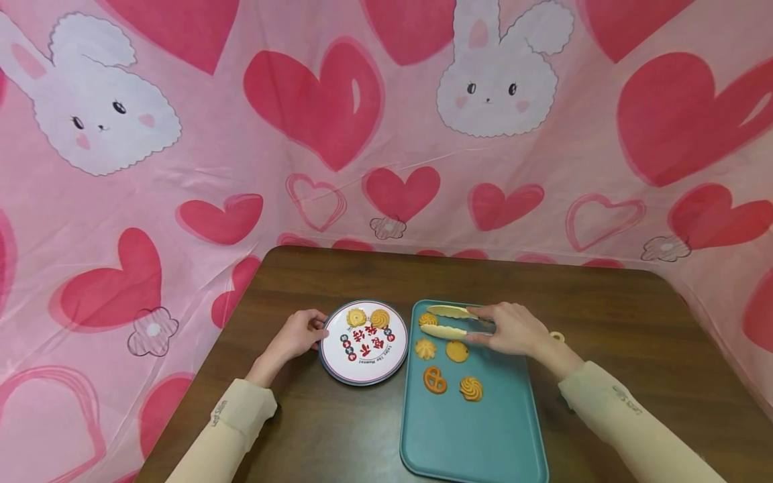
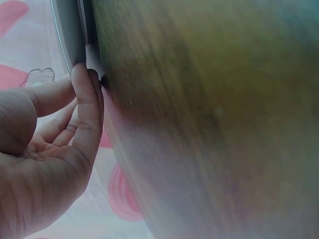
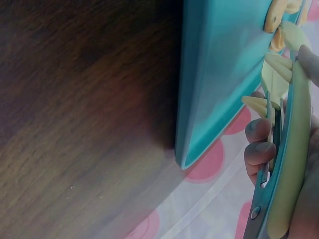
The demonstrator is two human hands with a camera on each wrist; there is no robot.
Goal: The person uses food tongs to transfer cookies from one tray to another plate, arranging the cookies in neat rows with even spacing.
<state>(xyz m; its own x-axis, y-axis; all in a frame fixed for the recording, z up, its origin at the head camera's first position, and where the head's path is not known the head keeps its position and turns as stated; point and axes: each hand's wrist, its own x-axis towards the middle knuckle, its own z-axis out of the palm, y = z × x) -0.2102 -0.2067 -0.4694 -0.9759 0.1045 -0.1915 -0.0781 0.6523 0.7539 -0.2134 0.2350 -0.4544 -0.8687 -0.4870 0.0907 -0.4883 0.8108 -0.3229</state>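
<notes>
My left hand [image 1: 300,333] pinches the left rim of a round white plate [image 1: 334,349] with red lettering; thumb above and fingers beneath show in the left wrist view. Two round cookies [image 1: 380,318] lie at the plate's far side. With my right hand [image 1: 516,327] I hold cream-coloured tongs [image 1: 443,332], their tips spread apart on either side of a swirl cookie [image 1: 427,320] in the tray's far left corner. Whether the tips touch it, I cannot tell. Nearby on the teal tray [image 1: 477,436] are a flower-shaped cookie [image 1: 425,348], a round cookie [image 1: 457,351], a pretzel [image 1: 435,380] and another swirl cookie [image 1: 471,388].
Plate and tray stand side by side on a dark wooden table [image 1: 616,349], the tray to the right. A pink cloth [image 1: 410,147] with hearts and rabbits hangs behind the table and along its left. The tongs' end ring [image 1: 557,336] sticks out past my right wrist.
</notes>
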